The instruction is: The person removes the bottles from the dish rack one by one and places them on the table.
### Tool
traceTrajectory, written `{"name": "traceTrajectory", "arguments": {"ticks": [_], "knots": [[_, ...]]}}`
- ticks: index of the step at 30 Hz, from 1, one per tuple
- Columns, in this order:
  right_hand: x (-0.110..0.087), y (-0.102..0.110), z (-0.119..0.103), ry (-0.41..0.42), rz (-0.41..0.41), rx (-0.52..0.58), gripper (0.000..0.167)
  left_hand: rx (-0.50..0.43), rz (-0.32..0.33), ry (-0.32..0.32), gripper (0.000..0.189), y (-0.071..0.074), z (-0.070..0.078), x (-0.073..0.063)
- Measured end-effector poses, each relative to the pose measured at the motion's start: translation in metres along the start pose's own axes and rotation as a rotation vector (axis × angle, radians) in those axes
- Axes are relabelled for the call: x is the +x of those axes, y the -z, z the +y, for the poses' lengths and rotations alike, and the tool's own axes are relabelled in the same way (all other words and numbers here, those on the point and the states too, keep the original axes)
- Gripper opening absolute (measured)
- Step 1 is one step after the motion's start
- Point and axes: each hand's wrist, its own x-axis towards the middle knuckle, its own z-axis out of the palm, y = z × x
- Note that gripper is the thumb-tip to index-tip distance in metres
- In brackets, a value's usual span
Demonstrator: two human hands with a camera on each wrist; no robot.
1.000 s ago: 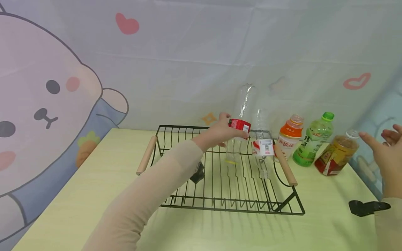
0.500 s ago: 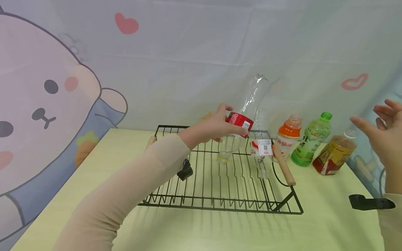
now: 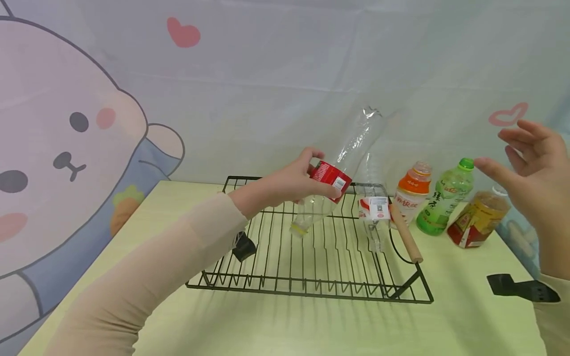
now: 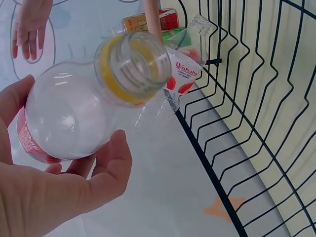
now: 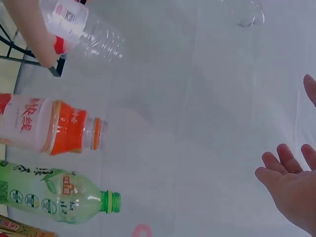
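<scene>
My left hand point(image 3: 296, 185) grips a clear plastic bottle point(image 3: 355, 143) around its red label. The bottle is upside down and tilted, its yellow-ringed, capless neck pointing down to the left above the black wire rack point(image 3: 311, 295). In the left wrist view, thumb and fingers curl round the bottle point(image 4: 69, 108) behind its open mouth. A second clear bottle point(image 3: 373, 210) with a white and red label stands neck down in the rack's right end. My right hand point(image 3: 534, 173) is raised at the right, fingers spread and holding nothing, nearest the bottles behind it.
Right of the rack stand an orange and white bottle point(image 3: 409, 195), a green bottle point(image 3: 447, 198) and a brown-yellow bottle point(image 3: 478, 217). A wooden handle point(image 3: 405, 235) rises at the rack's right side. A printed cloth point(image 3: 267, 89) hangs behind the table point(image 3: 285, 326).
My left hand has drawn the bottle leftward and tilted it further, its neck swinging left over the rack. My right hand has moved up and to the left.
</scene>
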Motion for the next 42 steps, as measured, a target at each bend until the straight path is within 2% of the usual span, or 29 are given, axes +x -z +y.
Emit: {"name": "traceTrajectory", "arguments": {"ticks": [4, 6, 7, 10, 13, 15, 18, 23, 27, 30, 36, 42], "knots": [[-0.003, -0.005, -0.014, 0.100, -0.034, 0.090, 0.068, -0.001, -0.016, -0.007, 0.077, 0.001, -0.002, -0.005], [-0.006, -0.008, -0.021, 0.157, -0.068, 0.205, 0.069, 0.019, -0.027, -0.013, 0.077, 0.001, -0.003, -0.007], [-0.008, -0.009, -0.024, 0.180, -0.084, 0.220, 0.070, 0.031, -0.032, -0.014, 0.077, 0.001, -0.004, -0.008], [-0.012, -0.014, -0.035, 0.215, -0.136, 0.265, 0.071, 0.052, -0.056, -0.021, 0.076, 0.002, -0.006, -0.011], [-0.015, -0.020, -0.042, 0.247, -0.195, 0.365, 0.071, 0.064, -0.072, -0.019, 0.076, 0.003, -0.009, -0.013], [-0.016, -0.023, -0.045, 0.278, -0.240, 0.469, 0.069, 0.069, -0.088, -0.018, 0.077, 0.004, -0.011, -0.014], [-0.018, -0.028, -0.050, 0.306, -0.293, 0.529, 0.068, 0.072, -0.113, -0.006, 0.077, 0.004, -0.013, -0.016], [-0.023, -0.036, -0.058, 0.355, -0.344, 0.416, 0.070, 0.066, -0.167, -0.009, 0.073, 0.003, -0.016, -0.019], [-0.028, -0.042, -0.065, 0.413, -0.352, 0.234, 0.078, 0.096, -0.198, -0.009, 0.069, 0.000, -0.018, -0.022], [-0.032, -0.046, -0.070, 0.460, -0.376, 0.139, 0.083, 0.127, -0.220, 0.008, 0.067, -0.002, -0.018, -0.023], [-0.040, -0.055, -0.074, 0.495, -0.478, 0.062, 0.085, 0.192, -0.275, 0.036, 0.064, -0.005, -0.020, -0.024], [-0.049, -0.061, -0.075, 0.493, -0.590, -0.005, 0.080, 0.244, -0.303, 0.024, 0.062, -0.008, -0.023, -0.025]]}}
